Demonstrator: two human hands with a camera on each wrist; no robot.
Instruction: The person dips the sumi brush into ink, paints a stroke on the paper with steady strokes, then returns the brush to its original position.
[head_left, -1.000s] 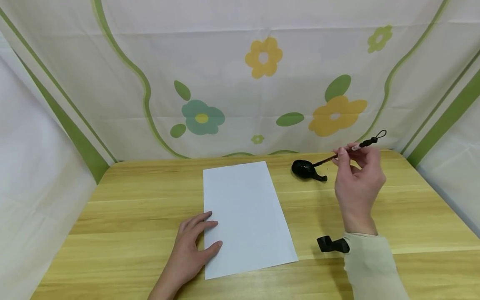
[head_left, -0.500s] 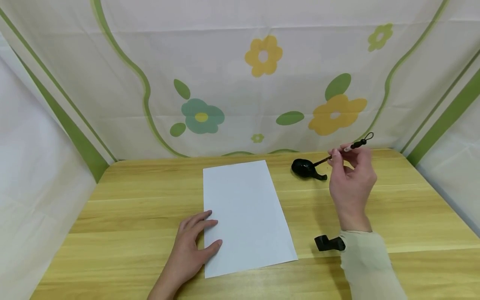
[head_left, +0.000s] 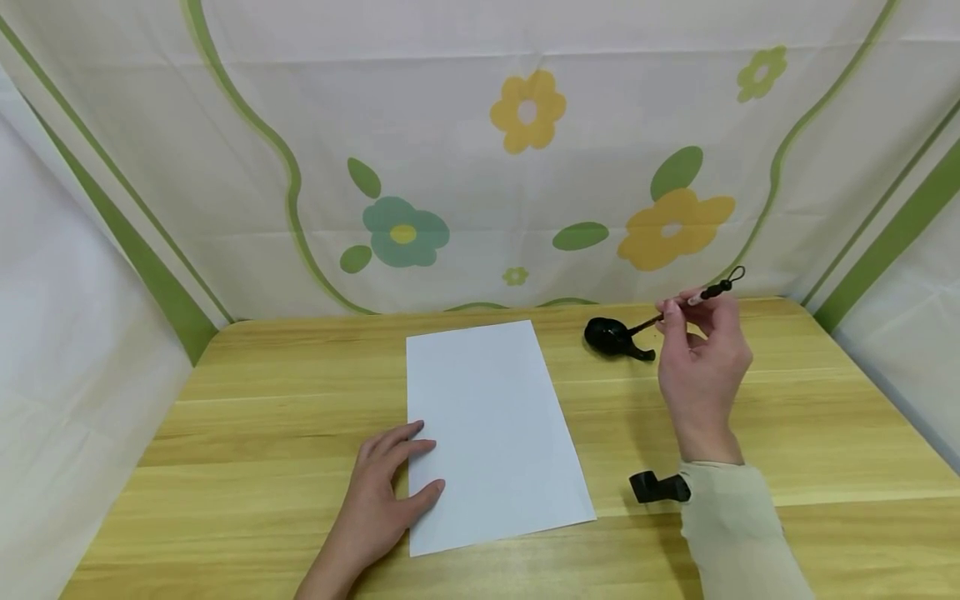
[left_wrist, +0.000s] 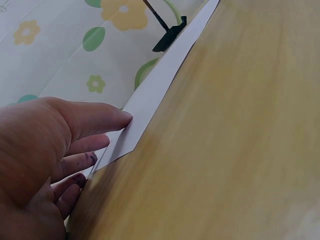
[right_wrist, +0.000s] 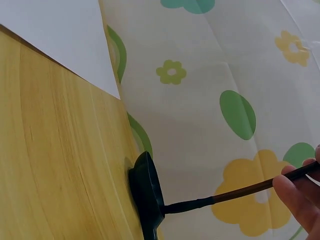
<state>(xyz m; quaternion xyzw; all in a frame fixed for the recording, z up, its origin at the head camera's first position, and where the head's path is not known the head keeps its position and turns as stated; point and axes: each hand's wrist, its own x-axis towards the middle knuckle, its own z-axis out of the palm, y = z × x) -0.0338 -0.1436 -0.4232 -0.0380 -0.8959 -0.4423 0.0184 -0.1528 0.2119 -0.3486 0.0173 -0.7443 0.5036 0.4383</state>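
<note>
My right hand [head_left: 705,371] pinches a writing brush [right_wrist: 245,191] by its brown shaft between thumb and fingers. The brush slants down to the left, its dark tip at the rim of a small black ink dish [head_left: 609,336] with a curved handle. In the right wrist view the dish [right_wrist: 146,192] lies on the table with the bristles at its edge. My left hand [head_left: 386,492] rests on the left edge of a white sheet of paper [head_left: 495,433], fingers spread. The left wrist view shows dark smudges on some fingertips [left_wrist: 79,178] and the thumb on the paper.
The wood-grain table [head_left: 262,467] ends at a white curtain [head_left: 450,108] with printed flowers behind it. A black wrist-camera mount [head_left: 658,487] sticks out from the right sleeve [head_left: 738,525] above the table. The paper lies between the left hand and the dish.
Over the last second my right hand moves slightly left, carrying the brush a little further toward the ink dish, then stays nearly still. The left hand and paper hold their place.
</note>
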